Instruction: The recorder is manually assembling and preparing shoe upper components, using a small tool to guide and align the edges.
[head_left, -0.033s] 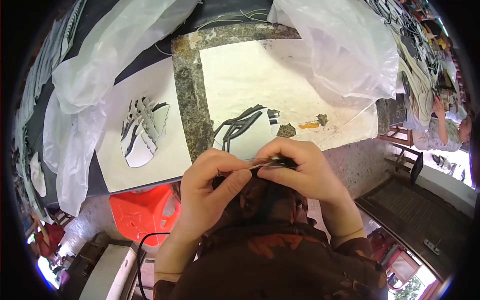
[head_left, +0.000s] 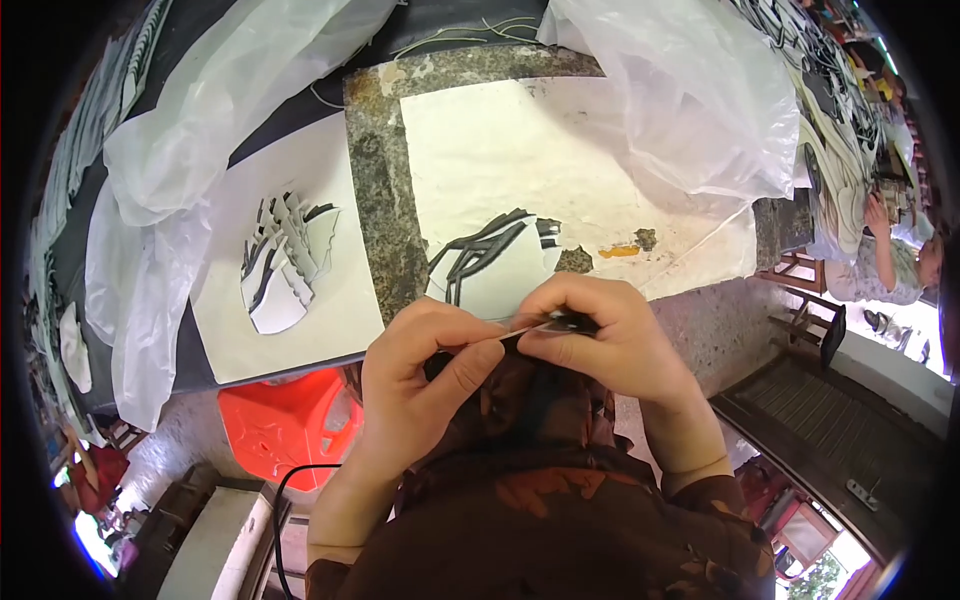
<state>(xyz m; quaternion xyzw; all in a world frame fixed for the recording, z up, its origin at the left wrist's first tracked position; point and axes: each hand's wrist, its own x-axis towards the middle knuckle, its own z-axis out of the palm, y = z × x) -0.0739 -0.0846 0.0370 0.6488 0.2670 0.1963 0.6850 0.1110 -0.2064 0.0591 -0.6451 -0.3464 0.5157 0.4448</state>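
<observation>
My left hand [head_left: 425, 375] and my right hand [head_left: 615, 335] meet close to my body, just off the table's near edge. Thumb and forefinger of each pinch a thin flat piece [head_left: 572, 321], dark on one part and pale along its edge. It is seen nearly edge-on, and fingers cover much of it. Just beyond my hands lies a white cut panel with black curved bands [head_left: 495, 270], perhaps more than one layered together. Further left, a fanned pile of similar white and black panels [head_left: 280, 310] rests on a pale sheet [head_left: 340, 270].
A large pale sheet [head_left: 500, 140] covers much of the worn table. Crumpled clear plastic [head_left: 150, 180] lies at left, and more plastic [head_left: 690, 110] at far right. A red plastic stool [head_left: 270, 430] stands below the table at left. Another person [head_left: 885, 265] sits at the right.
</observation>
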